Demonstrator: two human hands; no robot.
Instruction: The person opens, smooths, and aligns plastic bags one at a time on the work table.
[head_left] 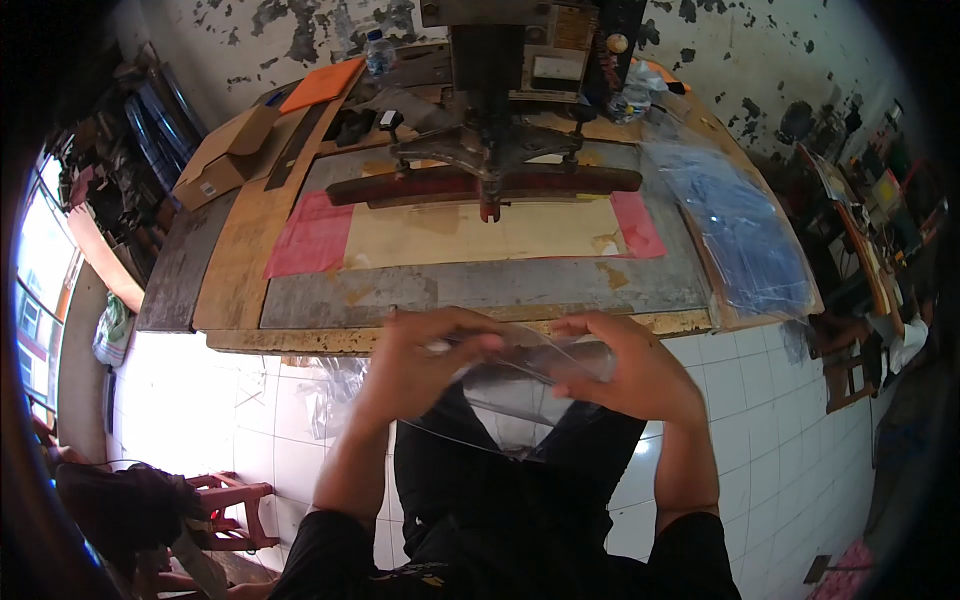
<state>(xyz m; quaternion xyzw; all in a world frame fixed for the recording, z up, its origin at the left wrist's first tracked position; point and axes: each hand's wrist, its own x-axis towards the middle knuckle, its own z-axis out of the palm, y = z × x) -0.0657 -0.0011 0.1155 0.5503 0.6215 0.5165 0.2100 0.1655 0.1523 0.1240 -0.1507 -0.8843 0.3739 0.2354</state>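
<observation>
A clear, thin plastic sheet point(515, 400) hangs between my hands over my lap, just in front of the table's edge. My left hand point(425, 355) pinches its left side between thumb and fingers. On the right side, my right hand point(635, 370) grips the same plastic with curled fingers. Whether it is a flat sheet or a pouch I cannot tell. Beyond my hands, a press machine point(488, 120) holds a long dark bar point(570, 180) above a tan strip point(480, 232) with pink ends, which lies on the grey work plate point(430, 292).
A stack of bluish clear plastic sheets point(745, 225) lies at the table's right. An open cardboard box point(225, 155), an orange folder point(322, 84) and a water bottle point(379, 52) are at the left and back. A red stool point(235, 510) and another person point(125, 515) are at lower left.
</observation>
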